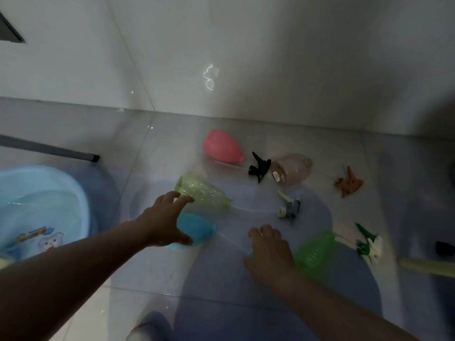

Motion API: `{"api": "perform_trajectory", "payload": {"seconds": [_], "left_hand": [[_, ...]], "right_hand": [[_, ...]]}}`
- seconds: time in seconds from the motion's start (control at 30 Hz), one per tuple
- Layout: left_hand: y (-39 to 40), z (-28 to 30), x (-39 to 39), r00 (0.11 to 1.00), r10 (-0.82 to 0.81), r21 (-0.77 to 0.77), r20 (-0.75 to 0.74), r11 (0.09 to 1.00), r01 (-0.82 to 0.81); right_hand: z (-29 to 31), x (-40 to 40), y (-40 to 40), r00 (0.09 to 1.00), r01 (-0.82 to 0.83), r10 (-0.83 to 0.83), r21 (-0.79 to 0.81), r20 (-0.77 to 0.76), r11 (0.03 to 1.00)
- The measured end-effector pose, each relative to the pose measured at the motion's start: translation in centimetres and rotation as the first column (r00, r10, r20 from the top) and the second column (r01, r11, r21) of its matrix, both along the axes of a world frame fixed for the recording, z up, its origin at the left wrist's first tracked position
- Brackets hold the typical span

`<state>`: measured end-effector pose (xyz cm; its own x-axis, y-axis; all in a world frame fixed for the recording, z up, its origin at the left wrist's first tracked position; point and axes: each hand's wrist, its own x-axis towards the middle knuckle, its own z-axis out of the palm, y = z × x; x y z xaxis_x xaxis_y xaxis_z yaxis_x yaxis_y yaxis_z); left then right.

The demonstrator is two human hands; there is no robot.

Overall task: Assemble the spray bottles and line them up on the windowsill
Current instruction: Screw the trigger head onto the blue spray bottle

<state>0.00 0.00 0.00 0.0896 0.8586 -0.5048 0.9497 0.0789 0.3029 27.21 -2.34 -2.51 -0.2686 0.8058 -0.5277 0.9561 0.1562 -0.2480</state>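
Observation:
Several spray bottles lie on their sides on the tiled floor: a pink bottle (pixel 222 146), a clear brownish bottle (pixel 291 169), a pale green bottle (pixel 202 193), a blue bottle (pixel 197 228) and a green ribbed bottle (pixel 315 252). Loose spray heads lie among them: a black head (pixel 258 167), an orange head (pixel 348 184), a grey-white head (pixel 289 206) and a green-white head (pixel 369 243). My left hand (pixel 165 222) hovers spread over the blue bottle. My right hand (pixel 268 249) is curled over a bluish spray head (pixel 250 253), mostly hidden; its thin tube points toward the blue bottle's neck.
A light blue basin (pixel 41 207) holding water stands at the left, with a grey bar (pixel 49 148) behind it. The white wall (pixel 246 57) rises just beyond the bottles. A pale cylinder (pixel 426 265) and a dark object (pixel 444 248) lie at the right edge.

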Motion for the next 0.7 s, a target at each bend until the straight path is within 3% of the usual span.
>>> {"api": "perform_trajectory", "payload": {"seconds": [0.23, 0.47, 0.6, 0.7], "left_hand": [[-0.8, -2.7, -0.6, 0.995, 0.06, -0.148, -0.079, 0.986, -0.071], [-1.6, -3.8, -0.6, 0.999, 0.045, -0.123, -0.001, 0.991, -0.045], [-1.8, -2.5, -1.3, 0.993, -0.042, -0.178, 0.113, 0.982, 0.062], [-1.2, 1.0, -1.4, 0.955, 0.077, -0.286, 0.288, 0.958, 0.009]], "right_hand": [[-1.7, -0.5, -1.4, 0.985, 0.121, -0.115, -0.039, 0.128, 0.992], [-3.9, -1.0, -2.0, 0.985, 0.169, -0.168, 0.029, -0.04, 0.985], [-3.0, -1.1, -1.3, 0.98, 0.066, -0.036, 0.152, -0.196, 0.986], [0.5, -0.5, 0.6, 0.969, -0.052, 0.116, 0.275, -0.219, 0.96]]}}
